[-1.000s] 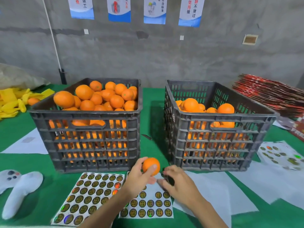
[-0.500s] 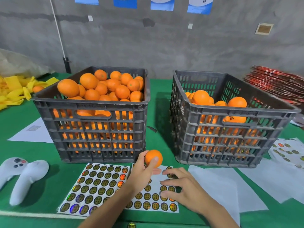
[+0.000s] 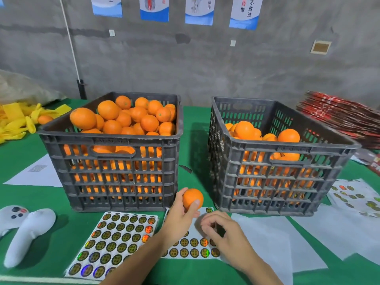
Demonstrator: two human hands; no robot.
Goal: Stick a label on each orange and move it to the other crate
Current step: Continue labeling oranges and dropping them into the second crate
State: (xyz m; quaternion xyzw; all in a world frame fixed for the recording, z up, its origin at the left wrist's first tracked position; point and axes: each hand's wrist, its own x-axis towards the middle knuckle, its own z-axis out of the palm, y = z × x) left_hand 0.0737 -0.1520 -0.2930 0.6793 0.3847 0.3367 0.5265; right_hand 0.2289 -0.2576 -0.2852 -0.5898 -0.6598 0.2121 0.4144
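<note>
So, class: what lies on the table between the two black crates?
In the head view, mostly bare green cloth separates the left crate from the right crate, with one small dark scrap lying on it.

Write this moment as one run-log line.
left hand: holds orange | right hand: fingers curled on sticker sheet | stage: label being picked, orange not yet crated

A rough grey concrete wall [image 3: 205, 64] fills twelve o'clock, with four blue-and-white paper posters [image 3: 154, 8] along its top. A green cloth-covered desk [image 3: 194, 128] spreads below it.
</note>
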